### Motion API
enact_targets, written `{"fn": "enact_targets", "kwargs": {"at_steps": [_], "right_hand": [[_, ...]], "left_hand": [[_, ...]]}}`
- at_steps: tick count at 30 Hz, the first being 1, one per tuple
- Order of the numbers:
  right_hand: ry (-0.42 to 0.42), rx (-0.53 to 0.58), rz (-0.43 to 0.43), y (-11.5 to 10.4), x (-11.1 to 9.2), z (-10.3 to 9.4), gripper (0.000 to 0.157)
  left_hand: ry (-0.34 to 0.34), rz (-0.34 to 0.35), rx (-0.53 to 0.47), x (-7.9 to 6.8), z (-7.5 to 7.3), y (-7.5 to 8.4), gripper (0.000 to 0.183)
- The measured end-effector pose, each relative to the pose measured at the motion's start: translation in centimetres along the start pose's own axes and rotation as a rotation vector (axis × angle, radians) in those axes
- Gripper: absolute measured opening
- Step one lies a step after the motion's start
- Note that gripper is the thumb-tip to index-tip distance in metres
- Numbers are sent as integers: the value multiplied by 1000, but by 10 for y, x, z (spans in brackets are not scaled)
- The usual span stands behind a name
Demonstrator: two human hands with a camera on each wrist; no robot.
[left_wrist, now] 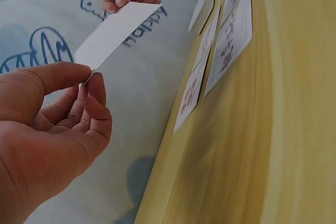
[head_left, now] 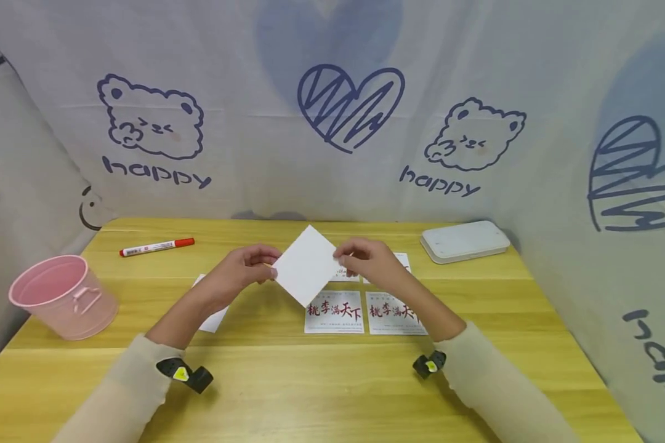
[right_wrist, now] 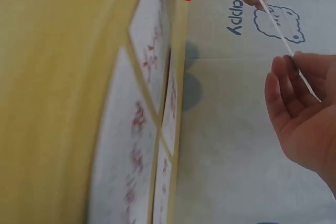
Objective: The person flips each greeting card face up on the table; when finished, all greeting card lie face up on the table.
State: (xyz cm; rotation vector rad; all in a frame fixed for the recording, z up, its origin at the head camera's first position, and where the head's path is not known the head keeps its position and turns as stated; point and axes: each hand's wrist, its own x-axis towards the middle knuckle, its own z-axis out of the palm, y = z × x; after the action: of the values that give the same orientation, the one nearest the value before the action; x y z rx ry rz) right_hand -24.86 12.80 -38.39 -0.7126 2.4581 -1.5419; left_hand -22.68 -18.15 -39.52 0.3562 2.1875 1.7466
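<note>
A plain white square card (head_left: pixel 306 266) is held up above the table, turned so that one corner points upward. My left hand (head_left: pixel 249 267) pinches its left corner between thumb and fingers, which shows closely in the left wrist view. At the opposite corner, my right hand (head_left: pixel 371 261) grips the card with thumb and fingertips; the right wrist view shows the card (right_wrist: pixel 278 27) edge-on. Below lie several printed cards with red characters, two in the front row (head_left: pixel 334 312) and others behind, partly hidden by the right hand and the held card.
Another white card (head_left: pixel 215 321) lies partly under the left forearm. A pink bucket (head_left: pixel 63 298) stands at the left, with a red-capped marker (head_left: pixel 156 247) behind it. At the back right is a white case (head_left: pixel 465 241). A printed cloth (head_left: pixel 249 135) hangs behind the table.
</note>
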Motion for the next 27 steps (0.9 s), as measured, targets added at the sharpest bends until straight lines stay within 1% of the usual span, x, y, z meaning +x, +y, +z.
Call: {"fn": "enact_targets", "kwargs": {"at_steps": [3,6,10,14,17,20,23,25,27], "right_hand": [[-46,-24,0,6,-22,-8,18],[-80,-58,-31,9,-39,-14,23],[-109,-97,-84,11,-50,-18,27],[-104,-117,-98,10,-54,-16,24],[-50,-113,-107,7,-55,-13,21],[39,-52,-103,5,-55,-9,18],[135,24,-96,5,-55,-5,18],[187,53,-106,6,-56,-3,19],[223,62,-105,7,-56,-2,19]], "left_hand": [[-26,-3,-5,-2,11,3,42],[-45,3,-13,-4,18,5,40],[-54,5,-22,-5,23,5,39],[-69,1,9,-3,25,1,39],[-74,16,44,-2,25,-1,35],[-83,43,60,-2,25,-2,31],[-108,58,37,-3,28,-1,31],[-118,54,10,-4,31,0,32],[-113,54,-8,-5,34,1,32]]}}
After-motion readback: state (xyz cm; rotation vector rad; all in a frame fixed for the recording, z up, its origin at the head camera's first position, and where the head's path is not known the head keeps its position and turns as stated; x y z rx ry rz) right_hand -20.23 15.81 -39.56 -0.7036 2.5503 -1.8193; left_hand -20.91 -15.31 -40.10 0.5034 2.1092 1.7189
